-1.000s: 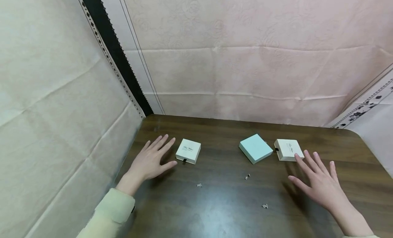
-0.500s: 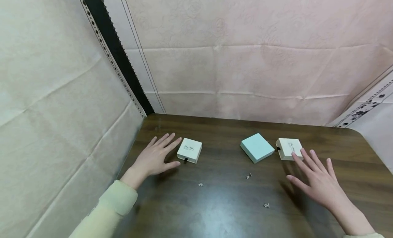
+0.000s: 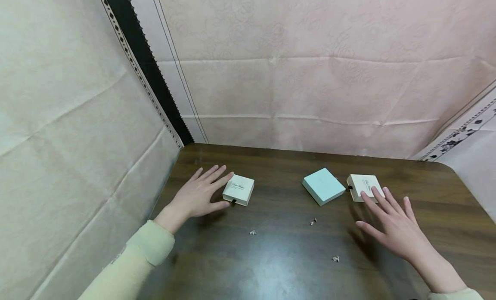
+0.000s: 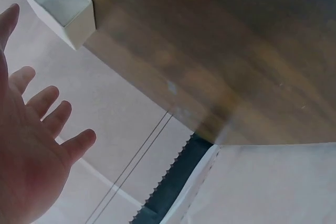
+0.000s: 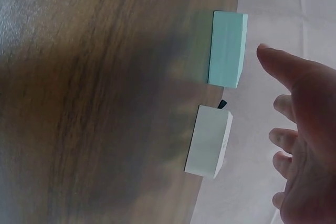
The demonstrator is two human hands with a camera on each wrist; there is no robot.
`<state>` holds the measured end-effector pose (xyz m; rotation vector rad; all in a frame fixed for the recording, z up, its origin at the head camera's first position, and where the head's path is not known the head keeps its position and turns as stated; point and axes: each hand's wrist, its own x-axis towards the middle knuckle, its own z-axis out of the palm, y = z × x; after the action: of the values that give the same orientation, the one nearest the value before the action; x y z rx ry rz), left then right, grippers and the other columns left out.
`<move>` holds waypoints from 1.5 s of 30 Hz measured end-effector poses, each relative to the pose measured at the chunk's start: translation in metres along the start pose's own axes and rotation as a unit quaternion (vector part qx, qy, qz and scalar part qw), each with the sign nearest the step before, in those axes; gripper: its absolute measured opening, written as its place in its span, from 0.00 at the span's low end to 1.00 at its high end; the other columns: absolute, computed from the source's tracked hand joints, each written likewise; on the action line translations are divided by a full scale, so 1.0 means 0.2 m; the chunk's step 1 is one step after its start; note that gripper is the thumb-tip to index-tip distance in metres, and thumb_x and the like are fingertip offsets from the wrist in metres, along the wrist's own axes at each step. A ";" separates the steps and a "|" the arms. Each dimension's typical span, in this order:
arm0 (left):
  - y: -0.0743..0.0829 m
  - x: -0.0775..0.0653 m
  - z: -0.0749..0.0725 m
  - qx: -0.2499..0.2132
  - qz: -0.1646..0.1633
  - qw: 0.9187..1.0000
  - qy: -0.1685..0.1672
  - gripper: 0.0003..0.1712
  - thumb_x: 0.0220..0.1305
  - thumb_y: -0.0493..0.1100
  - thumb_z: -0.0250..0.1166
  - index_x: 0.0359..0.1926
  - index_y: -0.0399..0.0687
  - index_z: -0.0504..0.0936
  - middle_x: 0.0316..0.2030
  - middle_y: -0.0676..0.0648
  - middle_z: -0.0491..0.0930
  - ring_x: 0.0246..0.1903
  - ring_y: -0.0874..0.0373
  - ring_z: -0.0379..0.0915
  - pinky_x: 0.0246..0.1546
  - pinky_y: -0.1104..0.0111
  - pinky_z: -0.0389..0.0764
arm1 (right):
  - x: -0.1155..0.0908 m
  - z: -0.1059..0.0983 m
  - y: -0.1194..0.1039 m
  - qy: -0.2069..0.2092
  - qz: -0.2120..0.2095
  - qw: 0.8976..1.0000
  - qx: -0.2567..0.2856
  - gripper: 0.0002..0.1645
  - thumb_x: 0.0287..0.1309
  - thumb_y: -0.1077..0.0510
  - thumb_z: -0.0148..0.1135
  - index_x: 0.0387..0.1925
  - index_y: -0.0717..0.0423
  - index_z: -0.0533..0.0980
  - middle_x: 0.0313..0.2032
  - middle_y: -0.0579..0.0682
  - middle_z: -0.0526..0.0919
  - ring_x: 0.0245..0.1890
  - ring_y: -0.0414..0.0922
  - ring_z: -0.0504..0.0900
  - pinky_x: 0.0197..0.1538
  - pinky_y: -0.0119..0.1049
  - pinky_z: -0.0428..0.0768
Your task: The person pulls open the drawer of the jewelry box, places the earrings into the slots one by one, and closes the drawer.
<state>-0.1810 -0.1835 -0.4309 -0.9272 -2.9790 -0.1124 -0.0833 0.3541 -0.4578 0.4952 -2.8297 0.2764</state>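
My left hand (image 3: 199, 194) hovers with spread fingers at the left side of a small white box (image 3: 239, 190), which has dark lettering on its lid and a black pull tab. In the head view its index fingertip overlaps the box's corner. Over on the right, my right hand (image 3: 399, 227) is also spread, palm down, in front of a second white box (image 3: 363, 187) with a black tab. Neither hand holds anything. A turquoise box (image 3: 323, 187) sits between the two white ones, nearer the right one; the right wrist view shows its side (image 5: 227, 49).
Small shiny silvery pieces lie on the dark wooden table (image 3: 217, 265): one piece (image 3: 252, 233) left of centre, another (image 3: 313, 221) below the turquoise box, a third (image 3: 336, 259) nearer the front. Pale cloth (image 3: 310, 89) hangs behind the table and along its left side.
My left hand has shifted right, closer to the left white box. My right hand has drifted slightly left across the front of the right white box. The boxes and silvery pieces stay put.
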 end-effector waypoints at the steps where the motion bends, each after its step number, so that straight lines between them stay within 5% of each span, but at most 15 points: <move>1: 0.00 0.01 0.00 0.001 0.002 1.000 0.000 0.52 0.69 0.69 0.68 0.85 0.60 0.59 0.84 0.45 0.56 0.83 0.45 0.50 0.79 0.38 0.54 | 0.00 0.00 0.00 -0.002 0.000 1.000 -0.001 0.53 0.66 0.38 0.72 0.85 0.44 0.59 0.83 0.60 0.57 0.86 0.49 0.36 0.80 0.70 0.30; 17: 0.04 0.11 -0.06 0.036 0.045 0.998 -0.040 0.53 0.69 0.67 0.70 0.86 0.60 0.58 0.84 0.46 0.55 0.83 0.46 0.49 0.80 0.40 0.53 | 0.00 0.00 -0.02 -0.010 -0.017 1.000 -0.011 0.56 0.63 0.38 0.73 0.86 0.41 0.57 0.80 0.63 0.63 0.86 0.45 0.36 0.81 0.66 0.28; 34: 0.06 0.15 -0.07 0.104 0.098 0.986 -0.083 0.53 0.68 0.65 0.72 0.85 0.60 0.59 0.84 0.44 0.56 0.82 0.44 0.53 0.78 0.38 0.58 | 0.00 0.00 -0.05 -0.004 -0.032 0.999 -0.014 0.54 0.62 0.38 0.73 0.84 0.44 0.62 0.80 0.61 0.63 0.85 0.40 0.34 0.82 0.63 0.29; 45: 0.03 0.16 -0.04 0.154 0.128 0.977 -0.078 0.51 0.63 0.49 0.81 0.83 0.59 0.65 0.81 0.44 0.63 0.79 0.46 0.61 0.73 0.40 0.69 | 0.00 0.02 -0.09 0.009 -0.056 0.998 0.008 0.53 0.61 0.40 0.75 0.83 0.42 0.63 0.78 0.60 0.67 0.85 0.36 0.37 0.83 0.59 0.31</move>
<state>-0.2028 -0.1611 -0.4221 -1.3097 -2.8548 0.4319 -0.0770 0.3361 -0.4595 0.6478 -2.7720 0.2816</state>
